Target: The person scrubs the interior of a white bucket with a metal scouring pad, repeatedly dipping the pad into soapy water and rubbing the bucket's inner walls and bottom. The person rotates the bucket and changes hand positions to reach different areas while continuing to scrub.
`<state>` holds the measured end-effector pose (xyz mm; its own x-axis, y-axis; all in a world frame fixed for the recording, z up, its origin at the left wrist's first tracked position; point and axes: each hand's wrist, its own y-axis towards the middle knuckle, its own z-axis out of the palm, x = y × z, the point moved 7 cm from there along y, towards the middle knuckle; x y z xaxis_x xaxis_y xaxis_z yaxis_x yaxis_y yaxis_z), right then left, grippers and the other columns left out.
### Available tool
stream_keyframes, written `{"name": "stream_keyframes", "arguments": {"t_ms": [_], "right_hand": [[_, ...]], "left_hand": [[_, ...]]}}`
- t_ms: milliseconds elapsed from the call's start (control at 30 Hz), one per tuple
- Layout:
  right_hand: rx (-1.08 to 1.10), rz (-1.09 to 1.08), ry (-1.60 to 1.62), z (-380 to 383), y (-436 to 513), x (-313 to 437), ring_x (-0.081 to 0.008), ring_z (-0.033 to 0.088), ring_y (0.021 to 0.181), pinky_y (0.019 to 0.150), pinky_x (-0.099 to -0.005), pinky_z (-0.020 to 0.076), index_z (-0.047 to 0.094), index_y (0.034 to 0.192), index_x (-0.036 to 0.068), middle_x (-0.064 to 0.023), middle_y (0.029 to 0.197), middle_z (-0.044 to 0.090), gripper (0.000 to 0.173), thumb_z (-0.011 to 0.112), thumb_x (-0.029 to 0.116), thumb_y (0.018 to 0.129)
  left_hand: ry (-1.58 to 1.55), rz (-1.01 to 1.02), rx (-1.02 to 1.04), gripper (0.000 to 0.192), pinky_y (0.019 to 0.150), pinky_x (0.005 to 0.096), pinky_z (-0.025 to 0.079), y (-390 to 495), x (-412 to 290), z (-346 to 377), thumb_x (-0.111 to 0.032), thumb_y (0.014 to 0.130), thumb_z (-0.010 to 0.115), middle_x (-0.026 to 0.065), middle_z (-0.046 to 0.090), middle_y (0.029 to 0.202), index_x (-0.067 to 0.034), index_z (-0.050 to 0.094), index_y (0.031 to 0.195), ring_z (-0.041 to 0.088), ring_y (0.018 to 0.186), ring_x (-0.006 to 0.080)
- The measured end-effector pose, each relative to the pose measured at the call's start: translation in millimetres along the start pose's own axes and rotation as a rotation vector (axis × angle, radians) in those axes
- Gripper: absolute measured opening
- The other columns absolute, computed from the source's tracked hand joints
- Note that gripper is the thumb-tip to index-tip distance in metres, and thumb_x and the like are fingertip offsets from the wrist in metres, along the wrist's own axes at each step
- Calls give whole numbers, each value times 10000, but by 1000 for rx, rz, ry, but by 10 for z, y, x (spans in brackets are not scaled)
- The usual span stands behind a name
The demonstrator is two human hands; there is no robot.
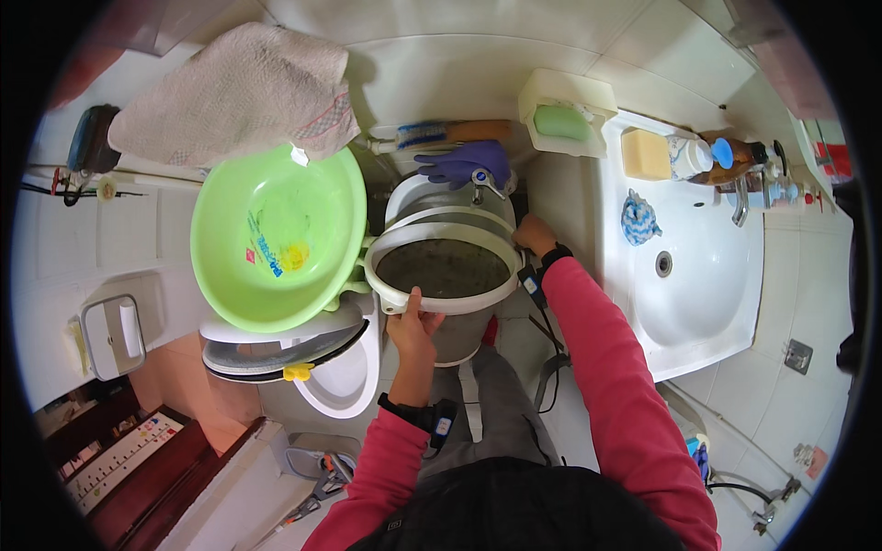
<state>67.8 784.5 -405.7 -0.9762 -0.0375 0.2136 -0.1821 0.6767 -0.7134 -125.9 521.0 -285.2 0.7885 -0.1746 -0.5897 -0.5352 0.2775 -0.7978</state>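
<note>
A white-rimmed bucket (441,301) is tilted away from me in front of my legs, its grey outer side towards me. The inside looks dark and mottled; whether it holds liquid I cannot tell. My left hand (413,337) grips the near rim, with the thumb on top. At the right side of the rim my right hand (535,234) is closed on the bucket, its fingers partly hidden. Just beyond the bucket is a white basin (406,193) with a metal tap (484,182). Purple rubber gloves (475,164) hang over the tap.
A green plastic basin (310,206) rests above the toilet (341,396) on the left, near a hanging towel (241,96). To the right stands a washbasin (689,310) with a blue-and-white scrubber (639,219). A brush (455,132) and a soap box (599,89) are at the wall.
</note>
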Motion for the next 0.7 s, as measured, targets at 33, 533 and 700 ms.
{"name": "stream_keyframes", "arguments": {"t_ms": [33, 533, 700], "right_hand": [[-15, -18, -5, -36, 30, 50, -436, 665, 902, 754, -475, 536, 707, 949, -22, -268, 982, 684, 302, 640, 203, 759], [106, -254, -11, 27, 606, 653, -278, 695, 759, 695, -409, 558, 682, 1021, 4, -174, 895, 714, 403, 748, 272, 727], [101, -510, 41, 94, 795, 832, -250, 677, 719, 661, -396, 536, 688, 1006, 16, -140, 892, 720, 438, 777, 347, 733]], "left_hand": [[-21, -14, -37, 244, 528, 285, 590, -36, 37, -28, -176, 897, 702, 35, 585, 852, -46, 576, 1061, 612, 689, 139], [-390, -10, -186, 333, 704, 314, 581, -393, 539, -74, -199, 928, 667, 42, 604, 1023, -85, 521, 1205, 632, 886, 164], [-506, -13, -223, 409, 758, 331, 583, -397, 642, 0, -178, 930, 661, 58, 581, 1126, -101, 468, 1283, 617, 968, 176]]}}
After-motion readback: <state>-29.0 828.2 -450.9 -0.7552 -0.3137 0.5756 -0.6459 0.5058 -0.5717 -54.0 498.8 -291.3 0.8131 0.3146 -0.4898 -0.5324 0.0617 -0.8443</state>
